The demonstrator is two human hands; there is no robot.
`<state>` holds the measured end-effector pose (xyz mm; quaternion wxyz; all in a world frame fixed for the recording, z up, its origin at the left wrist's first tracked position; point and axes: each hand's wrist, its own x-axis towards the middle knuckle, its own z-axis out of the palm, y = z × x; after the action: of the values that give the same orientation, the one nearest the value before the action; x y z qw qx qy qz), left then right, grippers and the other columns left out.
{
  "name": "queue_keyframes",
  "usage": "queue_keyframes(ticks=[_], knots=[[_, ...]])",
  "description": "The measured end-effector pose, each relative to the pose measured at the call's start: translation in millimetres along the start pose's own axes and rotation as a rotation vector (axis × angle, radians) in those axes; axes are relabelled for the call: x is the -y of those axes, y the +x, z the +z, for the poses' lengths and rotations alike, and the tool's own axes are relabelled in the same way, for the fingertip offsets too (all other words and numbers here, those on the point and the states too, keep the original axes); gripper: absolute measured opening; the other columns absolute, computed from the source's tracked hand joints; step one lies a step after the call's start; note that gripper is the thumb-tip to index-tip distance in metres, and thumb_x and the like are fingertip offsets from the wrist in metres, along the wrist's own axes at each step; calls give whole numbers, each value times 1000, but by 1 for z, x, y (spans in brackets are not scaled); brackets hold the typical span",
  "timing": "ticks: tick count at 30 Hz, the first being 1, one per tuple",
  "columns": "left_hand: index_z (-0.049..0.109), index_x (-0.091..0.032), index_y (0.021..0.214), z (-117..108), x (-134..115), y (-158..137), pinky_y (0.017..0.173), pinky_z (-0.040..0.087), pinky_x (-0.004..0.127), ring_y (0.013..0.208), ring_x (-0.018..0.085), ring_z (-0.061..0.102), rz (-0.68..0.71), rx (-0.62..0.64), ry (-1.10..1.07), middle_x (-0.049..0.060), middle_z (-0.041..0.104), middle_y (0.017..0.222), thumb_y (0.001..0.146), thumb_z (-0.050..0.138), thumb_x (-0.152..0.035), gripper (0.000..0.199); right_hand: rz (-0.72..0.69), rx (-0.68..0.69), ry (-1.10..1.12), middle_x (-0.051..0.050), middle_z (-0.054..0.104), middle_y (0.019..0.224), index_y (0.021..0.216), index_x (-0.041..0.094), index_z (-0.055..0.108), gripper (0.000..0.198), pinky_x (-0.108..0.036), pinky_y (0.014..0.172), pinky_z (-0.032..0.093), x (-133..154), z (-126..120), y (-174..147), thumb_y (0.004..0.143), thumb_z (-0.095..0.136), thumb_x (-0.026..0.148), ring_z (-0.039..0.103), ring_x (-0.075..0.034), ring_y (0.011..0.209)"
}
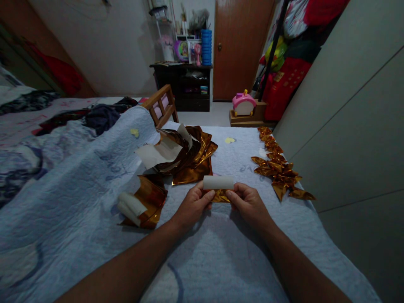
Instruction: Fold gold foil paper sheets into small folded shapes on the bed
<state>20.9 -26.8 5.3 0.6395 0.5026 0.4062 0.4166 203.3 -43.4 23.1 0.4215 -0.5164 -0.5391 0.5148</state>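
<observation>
Between my two hands is a sheet of gold foil paper (218,182), its far part curled over so the pale backing shows as a roll. My left hand (198,199) pinches its left end, thumb on top. At the right end, my right hand (246,199) grips it the same way. Beyond my left hand lies a fanned stack of gold foil sheets (195,168), some with pale backs turned up. Left of that hand rest a few curled foil sheets (150,206). Folded gold foil pieces (280,170) lie in a row off to the right.
A light blue quilt (205,261) covers the bed I work on. Along the right stands a pale cabinet (353,105). A wooden bed rail (162,105), a dark shelf unit (183,86) and a pink toy (244,104) are beyond the far edge. Rumpled clothes (101,118) lie at left.
</observation>
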Motion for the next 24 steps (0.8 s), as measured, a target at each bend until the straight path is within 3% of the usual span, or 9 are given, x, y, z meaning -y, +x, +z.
queue_keyframes(ticks=[9, 14, 20, 24], knots=[[63, -17, 124, 0, 1, 0, 51, 37, 19, 57, 7, 43, 6, 3, -2, -1, 60, 80, 88, 68, -38, 42, -20, 2, 5, 4, 52, 58, 77, 19, 63, 28, -25, 51, 34, 0, 0, 1, 81, 66, 46, 45, -11, 53], [64, -17, 122, 0, 3, -1, 55, 39, 20, 59, 9, 46, 45, -44, 52, 0, 63, 81, 89, 67, -35, 39, -62, -17, -6, 0, 61, 70, 79, 18, 66, 23, -27, 61, 41, -7, 1, 3, 82, 65, 41, 52, -15, 65], [67, -16, 115, 3, -2, -3, 75, 49, 26, 79, 15, 62, 89, -86, 45, 4, 70, 89, 86, 69, -32, 34, -65, 18, 77, -4, 70, 88, 93, 18, 70, 23, -33, 79, 48, -12, 4, 6, 84, 65, 39, 62, -21, 84], [69, -16, 113, 4, -8, -3, 89, 51, 30, 92, 19, 66, 74, -111, -25, 6, 73, 100, 80, 75, -31, 37, -44, 30, 85, -5, 72, 94, 98, 18, 72, 26, -34, 82, 49, -12, 4, 6, 83, 67, 39, 64, -23, 89]])
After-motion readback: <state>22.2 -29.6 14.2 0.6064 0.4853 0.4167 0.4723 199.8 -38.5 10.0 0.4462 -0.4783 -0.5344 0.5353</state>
